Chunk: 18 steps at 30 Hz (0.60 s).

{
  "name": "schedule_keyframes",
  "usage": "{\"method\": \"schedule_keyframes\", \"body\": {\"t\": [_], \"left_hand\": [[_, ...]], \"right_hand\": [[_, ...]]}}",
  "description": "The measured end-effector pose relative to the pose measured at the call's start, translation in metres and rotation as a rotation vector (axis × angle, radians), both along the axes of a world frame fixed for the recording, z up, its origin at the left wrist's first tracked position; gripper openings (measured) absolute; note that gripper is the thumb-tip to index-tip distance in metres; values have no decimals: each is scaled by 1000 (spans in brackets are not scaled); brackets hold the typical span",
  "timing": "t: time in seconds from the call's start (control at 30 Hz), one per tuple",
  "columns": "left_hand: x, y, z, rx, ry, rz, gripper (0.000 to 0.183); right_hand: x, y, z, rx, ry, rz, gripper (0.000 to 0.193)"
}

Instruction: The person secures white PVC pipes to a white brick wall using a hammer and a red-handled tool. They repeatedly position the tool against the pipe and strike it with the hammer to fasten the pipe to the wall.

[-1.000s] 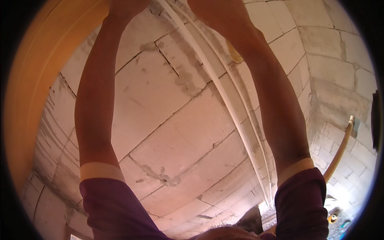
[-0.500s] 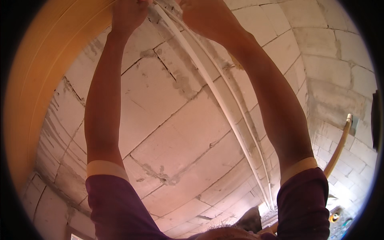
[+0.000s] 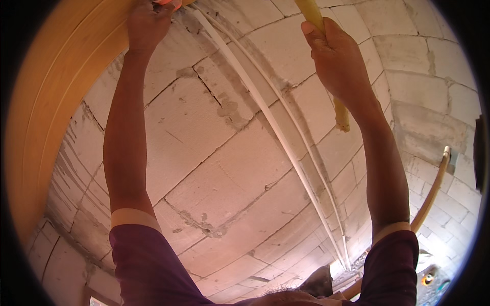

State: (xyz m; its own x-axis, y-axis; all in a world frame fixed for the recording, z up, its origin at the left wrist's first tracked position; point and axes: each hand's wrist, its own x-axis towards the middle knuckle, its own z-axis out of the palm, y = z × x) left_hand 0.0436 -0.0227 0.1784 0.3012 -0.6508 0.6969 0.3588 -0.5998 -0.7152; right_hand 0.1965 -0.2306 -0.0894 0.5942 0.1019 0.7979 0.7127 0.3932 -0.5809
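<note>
My left hand [image 3: 149, 26] is raised to the top edge beside the wood-coloured panel. Its fingers are closed round an orange-red object [image 3: 167, 2], most of which the hand and the picture edge hide. To the right, my right hand [image 3: 341, 61] grips a yellow handle [image 3: 309, 9]. The handle's lower end sticks out below my fist, while its upper end runs out of the picture, so I cannot see what it carries. Two thin white pipes [image 3: 278, 130] run along the block wall [image 3: 229, 158] between my forearms.
A grooved wood-coloured panel [image 3: 46, 102] curves down the left side. At right, a brown pole [image 3: 431, 196] with a pale tip leans near the wall. Low on the right, a yellow item [image 3: 427, 279] lies in bright light.
My right hand has moved right and down, away from my left hand, bringing the yellow handle into view. My left hand has shifted slightly left and down, and the orange-red object now shows.
</note>
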Motion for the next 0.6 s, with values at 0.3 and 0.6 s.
{"method": "schedule_keyframes", "body": {"t": [0.3,0.6], "left_hand": [[17,21,-5,-132,39,-85,20],[17,29,3,-44,24,-37,28]], "right_hand": [[9,7,-10,69,-26,-32,40],[-10,23,18,64,-112,-42,32]]}}
